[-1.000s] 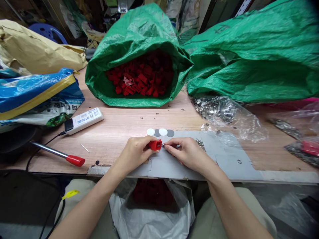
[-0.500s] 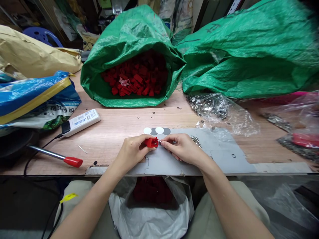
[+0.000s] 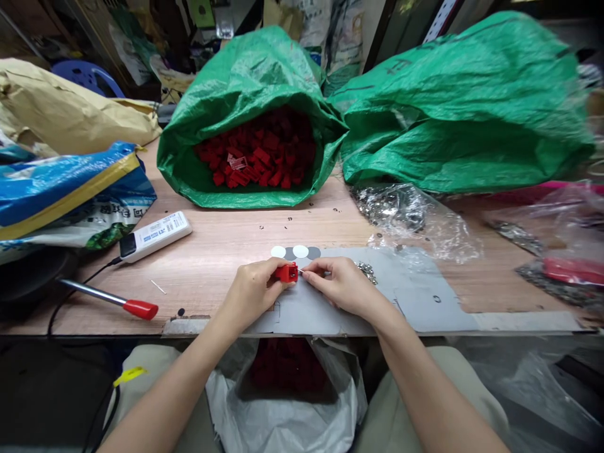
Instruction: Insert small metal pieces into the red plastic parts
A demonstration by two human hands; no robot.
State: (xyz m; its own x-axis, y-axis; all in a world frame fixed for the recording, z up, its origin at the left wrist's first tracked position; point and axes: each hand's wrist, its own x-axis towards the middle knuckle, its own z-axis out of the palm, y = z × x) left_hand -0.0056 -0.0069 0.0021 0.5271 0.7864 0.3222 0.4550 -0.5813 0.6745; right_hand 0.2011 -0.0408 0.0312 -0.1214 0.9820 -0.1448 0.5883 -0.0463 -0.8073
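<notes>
My left hand point(image 3: 257, 290) is closed on a small red plastic housing point(image 3: 287, 272), gripped between thumb and fingers, its hollow end facing right. My right hand point(image 3: 337, 283) pinches a thin metal pin point(image 3: 301, 271) whose tip is at the right end of the housing. How far the pin reaches in is too small to tell. Both hands are above a grey mat point(image 3: 321, 314) at the table's front edge. Just behind my right hand lies a small heap of shiny metal parts point(image 3: 365, 272), partly hidden by it.
A green sack point(image 3: 245, 69) holding red plastic parts point(image 3: 264, 154) lies open at the back, beside another green sack point(image 3: 462, 107). Clear bags of metal pieces point(image 3: 401, 207) lie at right. A white power bank point(image 3: 158, 236) and red-handled lever point(image 3: 140, 309) are at left; below, an open grey-white bag point(image 3: 287, 421).
The view has shifted slightly. Both hands stay together at the red housing, with the right hand still pinching the pin at its end and less of the pin showing.
</notes>
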